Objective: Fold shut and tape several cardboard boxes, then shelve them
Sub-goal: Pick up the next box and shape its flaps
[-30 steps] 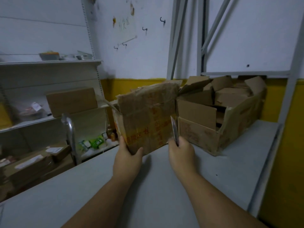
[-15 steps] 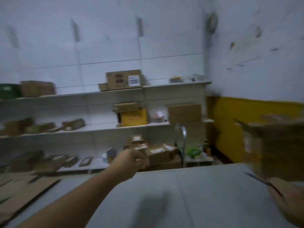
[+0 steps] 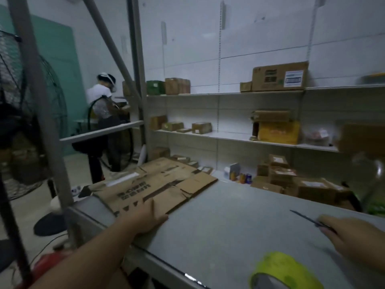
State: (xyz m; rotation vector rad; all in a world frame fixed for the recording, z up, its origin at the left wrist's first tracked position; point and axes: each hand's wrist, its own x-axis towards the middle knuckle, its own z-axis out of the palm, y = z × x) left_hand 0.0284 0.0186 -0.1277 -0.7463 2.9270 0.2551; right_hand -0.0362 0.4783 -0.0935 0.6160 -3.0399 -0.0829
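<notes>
A stack of flattened cardboard boxes (image 3: 158, 184) lies at the left end of the grey table (image 3: 225, 224). My left hand (image 3: 145, 219) rests on the near edge of the top flat box, fingers over the cardboard. My right hand (image 3: 354, 240) hovers at the right over the table and grips a thin dark blade (image 3: 306, 219) that points left. A roll of yellow tape (image 3: 285, 270) sits at the table's near edge, below my right hand.
White wall shelves (image 3: 229, 92) behind the table hold several closed boxes, with more boxes piled on the floor (image 3: 291, 180). A grey rack post (image 3: 37, 101) and a standing fan (image 3: 18, 113) are at the left. A person (image 3: 102, 122) works at the back left.
My view has swung left, away from the open boxes. My left hand went from the held box, through the air, down onto the flat cardboard. My right hand still holds the blade.
</notes>
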